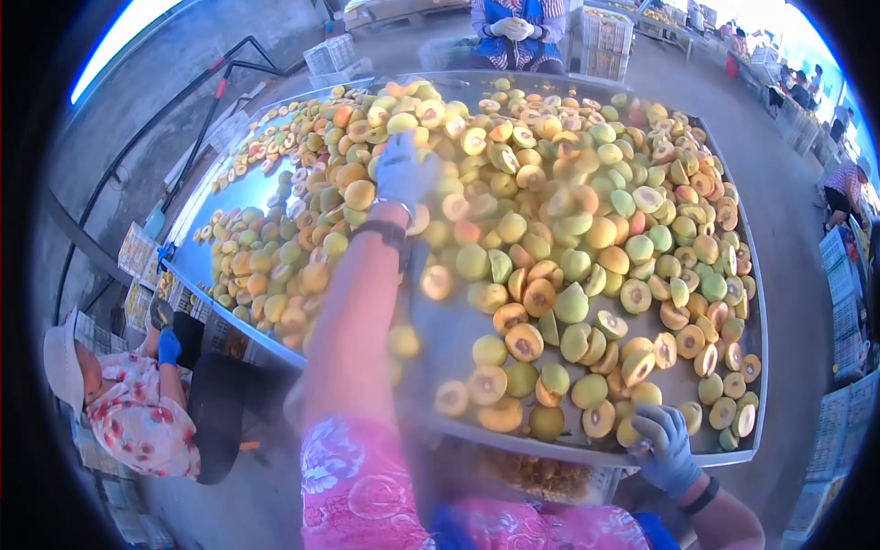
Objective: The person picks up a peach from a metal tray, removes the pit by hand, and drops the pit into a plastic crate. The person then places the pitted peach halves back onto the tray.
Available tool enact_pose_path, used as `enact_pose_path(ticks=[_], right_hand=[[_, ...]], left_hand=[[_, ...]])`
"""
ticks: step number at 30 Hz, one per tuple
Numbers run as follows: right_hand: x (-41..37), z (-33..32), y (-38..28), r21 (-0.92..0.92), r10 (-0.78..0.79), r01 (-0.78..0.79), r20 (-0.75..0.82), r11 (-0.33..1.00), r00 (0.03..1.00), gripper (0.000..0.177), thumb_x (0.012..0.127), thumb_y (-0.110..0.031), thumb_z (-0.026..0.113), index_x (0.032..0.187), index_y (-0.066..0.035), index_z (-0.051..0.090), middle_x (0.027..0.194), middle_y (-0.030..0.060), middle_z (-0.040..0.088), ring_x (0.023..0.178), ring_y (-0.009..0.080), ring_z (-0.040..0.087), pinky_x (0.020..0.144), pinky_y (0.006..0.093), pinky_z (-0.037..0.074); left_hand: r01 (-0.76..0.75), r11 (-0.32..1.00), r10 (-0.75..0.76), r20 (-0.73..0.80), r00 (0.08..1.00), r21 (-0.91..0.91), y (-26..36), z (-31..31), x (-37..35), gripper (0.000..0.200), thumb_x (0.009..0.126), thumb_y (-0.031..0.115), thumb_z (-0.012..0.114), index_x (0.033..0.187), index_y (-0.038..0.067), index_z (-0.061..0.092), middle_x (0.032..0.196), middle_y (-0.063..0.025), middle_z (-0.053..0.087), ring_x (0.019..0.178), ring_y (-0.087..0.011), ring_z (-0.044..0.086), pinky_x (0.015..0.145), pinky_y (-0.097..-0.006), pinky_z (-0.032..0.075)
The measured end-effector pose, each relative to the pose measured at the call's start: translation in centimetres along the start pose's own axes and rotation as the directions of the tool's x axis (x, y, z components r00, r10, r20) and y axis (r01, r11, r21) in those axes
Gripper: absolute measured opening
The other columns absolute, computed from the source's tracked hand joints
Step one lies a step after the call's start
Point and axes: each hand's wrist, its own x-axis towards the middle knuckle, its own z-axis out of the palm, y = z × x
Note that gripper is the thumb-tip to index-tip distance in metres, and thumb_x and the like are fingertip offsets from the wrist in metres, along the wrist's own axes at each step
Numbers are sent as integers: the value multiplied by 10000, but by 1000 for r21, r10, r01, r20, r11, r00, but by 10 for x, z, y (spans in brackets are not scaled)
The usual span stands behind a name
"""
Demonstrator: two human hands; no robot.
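Whole and halved yellow-green stone fruit [575,302], like apricots or small peaches, covers much of a metal-topped table [440,353]. Many halves lie cut side up with the brown stone showing. My left hand [403,172], in a pale glove, reaches far across and touches the heaped fruit near the back. Motion blurs its fingers and the fruit hides their tips. At the near right edge is my right hand [666,449], in a grey-blue glove. Its fingers are curled beside some fruit at the rim; what they grip, if anything, is too small to make out.
A raised rim [587,451] borders the table. Across it stands a person with gloved hands [511,28] together. Another person in a white hat [66,367] sits at the left. A crate of cut pieces [541,478] is below the near edge; stacked crates [839,440] line the right.
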Motion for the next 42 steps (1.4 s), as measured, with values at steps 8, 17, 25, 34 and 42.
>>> enact_pose_path(ticks=[8,17,25,34,42], right_hand=[[10,10,21,152,65,-74,60,986,996,345,782,-189,657,1083,-87,522,1079,123,584,883,323,549,769,411,464],[15,11,29,210,109,-125,83,970,990,370,781,-246,674,1076,-73,533,1048,115,596,846,302,560,752,396,458],[24,2,20,243,126,-130,30,961,992,381,722,-155,682,1061,-46,545,1043,128,606,857,330,565,770,406,466],[22,14,25,260,15,-3,-44,966,999,342,757,-185,646,1056,-48,552,1002,135,607,866,354,561,790,435,452],[20,13,17,182,26,-17,-49,983,998,384,764,-175,647,1118,-61,546,997,132,591,896,347,532,802,429,447]], left_hand=[[143,979,-156,79,985,148,-25,66,68,856,726,560,702,1424,206,356,1427,-206,352,1319,-355,364,1073,-467,319],[107,989,-77,258,963,-104,-46,90,76,655,744,511,695,1200,70,532,1163,-205,594,1103,-330,570,939,-391,442],[251,881,-94,373,923,-401,8,98,-4,656,743,480,696,1188,35,513,1075,-185,615,1014,-319,591,901,-382,452],[378,743,-145,418,897,-552,48,75,-93,636,806,499,629,1249,53,534,1195,-199,575,1154,-323,529,1003,-367,399],[310,727,79,524,848,-613,101,23,-134,624,815,445,680,1277,85,466,1146,-169,598,1048,-278,585,927,-364,445]])
